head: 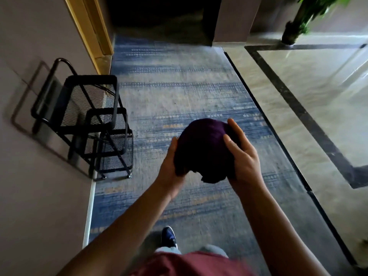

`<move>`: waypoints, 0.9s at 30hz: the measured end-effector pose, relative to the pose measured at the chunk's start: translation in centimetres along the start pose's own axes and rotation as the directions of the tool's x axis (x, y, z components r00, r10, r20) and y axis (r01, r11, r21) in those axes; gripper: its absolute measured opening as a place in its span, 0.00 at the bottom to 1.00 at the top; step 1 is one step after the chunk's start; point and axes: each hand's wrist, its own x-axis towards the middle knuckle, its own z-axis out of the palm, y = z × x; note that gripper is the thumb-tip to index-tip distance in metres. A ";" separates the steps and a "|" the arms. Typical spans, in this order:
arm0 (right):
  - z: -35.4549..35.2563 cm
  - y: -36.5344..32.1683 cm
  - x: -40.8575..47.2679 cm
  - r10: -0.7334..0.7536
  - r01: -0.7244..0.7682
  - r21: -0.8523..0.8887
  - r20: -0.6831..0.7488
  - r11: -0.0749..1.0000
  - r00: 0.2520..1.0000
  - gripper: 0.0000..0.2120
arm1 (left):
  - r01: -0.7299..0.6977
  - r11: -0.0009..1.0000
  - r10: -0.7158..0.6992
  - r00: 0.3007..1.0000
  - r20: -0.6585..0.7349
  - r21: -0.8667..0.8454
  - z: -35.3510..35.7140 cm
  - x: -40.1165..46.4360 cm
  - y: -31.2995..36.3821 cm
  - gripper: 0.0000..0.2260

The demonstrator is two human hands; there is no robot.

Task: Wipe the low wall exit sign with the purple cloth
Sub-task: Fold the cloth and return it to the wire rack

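At the far left a plain wall [29, 56] runs down the side of the corridor, with a white skirting strip [88, 212] at its foot. A black wire-mesh rack [93, 124] with stepped baskets stands against that wall on the blue and beige carpet [179, 76]; a gold-coloured door frame [89, 26] rises beyond it.

Near the middle, the left hand [169, 166] cups the left and lower side of the purple cloth [203, 148], fingers curled under and around the bundle so that mostly the palm edge and thumb show. The cloth is bunched into a rounded wad, held up in the air between both hands above the carpet, well apart from the wall. The right hand [243, 158] grips its right side, thumb pressed over the top face and fingers wrapped round the far edge.

Below, a dark blue shoe [169, 236] rests on the carpet, above a red shirt [191, 263]. To the right lies a polished stone floor [318, 86] with a dark inlaid border, and a green potted plant [304, 16] stands at the top right, blurred.
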 end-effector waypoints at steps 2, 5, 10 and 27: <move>1.5 0.3 3.2 -0.005 0.008 0.056 -0.057 0.998 0.998 0.23 | -0.049 0.999 0.050 0.995 -0.088 0.016 -0.4 2.3 1.9 0.23; 3.1 0.9 8.5 -0.069 0.071 0.022 -0.074 0.997 0.995 0.26 | -0.134 0.987 0.146 0.977 -0.156 0.086 -1.7 5.9 5.1 0.31; 5.9 3.1 17.1 -0.092 0.126 -0.222 0.156 0.967 0.983 0.29 | -0.214 0.952 0.271 0.921 -0.279 0.220 -5.0 12.8 8.8 0.34; 22.3 9.9 46.4 0.213 0.320 -0.559 0.688 0.765 0.694 0.28 | -0.449 0.849 0.510 0.556 -0.657 0.279 -14.5 27.5 22.5 0.10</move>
